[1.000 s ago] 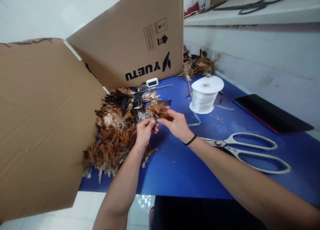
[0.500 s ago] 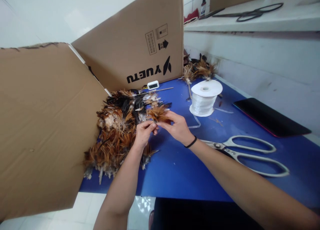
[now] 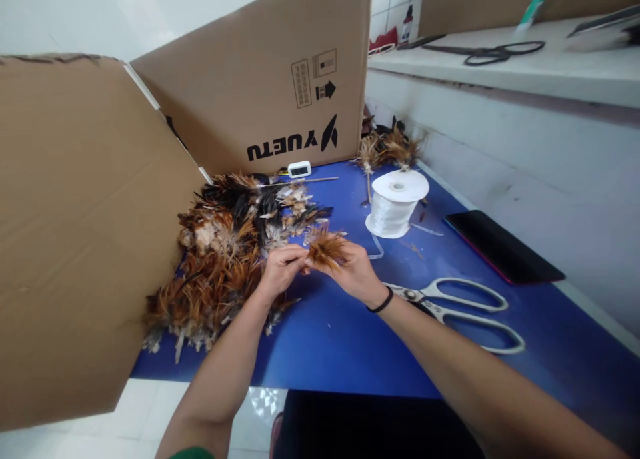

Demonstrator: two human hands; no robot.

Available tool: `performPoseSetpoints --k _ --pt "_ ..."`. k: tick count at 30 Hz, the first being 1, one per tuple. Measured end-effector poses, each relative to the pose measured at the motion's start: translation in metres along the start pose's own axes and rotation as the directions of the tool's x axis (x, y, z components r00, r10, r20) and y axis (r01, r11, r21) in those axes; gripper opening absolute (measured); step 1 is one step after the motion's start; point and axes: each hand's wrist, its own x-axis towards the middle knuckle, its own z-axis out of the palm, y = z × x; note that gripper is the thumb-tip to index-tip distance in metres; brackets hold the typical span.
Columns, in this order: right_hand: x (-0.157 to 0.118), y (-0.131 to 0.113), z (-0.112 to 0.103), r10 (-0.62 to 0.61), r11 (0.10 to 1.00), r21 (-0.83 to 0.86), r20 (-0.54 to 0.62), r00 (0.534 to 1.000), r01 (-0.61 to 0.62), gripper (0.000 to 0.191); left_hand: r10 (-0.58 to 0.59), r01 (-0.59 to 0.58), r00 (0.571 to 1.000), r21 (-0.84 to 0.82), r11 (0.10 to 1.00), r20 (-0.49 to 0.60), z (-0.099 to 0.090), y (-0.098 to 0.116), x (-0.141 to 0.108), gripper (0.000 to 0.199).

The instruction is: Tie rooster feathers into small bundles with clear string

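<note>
Between my two hands is a small tuft of golden-brown feathers point(image 3: 326, 248), held above the blue tabletop. My left hand point(image 3: 283, 270) pinches its base with thumb and fingertips. My right hand point(image 3: 356, 272), with a black band on the wrist, is closed around the feathers from the right side. Whether a stick or ribbon sits inside the tuft is hidden by my fingers. Just left of my hands spreads a thick pile of brown, black and white feathers point(image 3: 215, 272).
Large scissors point(image 3: 450, 309) lie right of my forearm. Behind them stand a white ribbon spool point(image 3: 399, 202) and a black flat slab point(image 3: 505, 246). Cardboard panels point(image 3: 240, 92) wall the left and back. A white clock-like device point(image 3: 299, 169) and feathered sticks point(image 3: 395, 149) are farther back.
Both hands stay together on the feather tuft, which now points more toward me and to the right. The whole view has shifted slightly.
</note>
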Motion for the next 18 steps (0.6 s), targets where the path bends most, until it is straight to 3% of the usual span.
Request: performPoseSetpoints --k 7,12,18 --pt "-0.004 0.009 0.0 -0.009 0.989 0.147 -0.012 1.0 0.011 0.011 -0.015 0.015 1.0 0.005 1.0 0.022 0.002 -0.003 -0.001 0.031" --pt "0.0 -0.002 -0.005 0.07 0.991 0.113 -0.001 0.998 -0.07 0.008 -0.196 0.202 0.979 -0.168 0.965 0.049 0.009 -0.002 -0.006 0.027" --pt "0.003 -0.006 -0.009 0.122 0.987 0.105 0.035 0.992 -0.125 0.018 -0.349 0.385 0.923 -0.43 0.817 0.163 0.012 0.002 -0.007 0.033"
